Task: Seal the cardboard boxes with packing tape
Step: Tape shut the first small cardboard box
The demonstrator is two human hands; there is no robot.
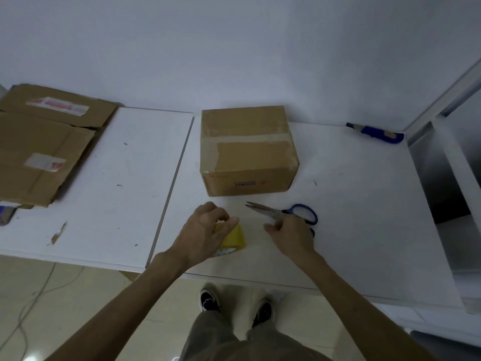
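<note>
L hand is clamped on the tape: fingers curled over the top of the yellow roll, thumb tip on its upper right. The roll is tipped, side face twd near left, over the front part of the table. Can't tell if it rests on the top or is just lifted.

R hand is just right of the tape, not touching it, over the near handle of the scissors. One finger reaches up twd the pivot and the thumb sticks out left. Can't tell whether R fingers grip the handle or only rest on it, as the hand hides them. Scissors lie flat, blades slightly apart, tips pointing left, blue handles to the right.

Box sits behind both hands, mid-table, flaps closed w/ tape strips across the top and a small printed mark on the front face. It's near the scissor tips but apart from them.

Far left: flat cardboard w/ old labels, on the table's left end. Back right, by the wall: blue knife, well apart from the box. Table top is two white boards w/ a seam btwn them, left of the box. Below the front edge: floor, a cable on it, and the person's shoes
</note>
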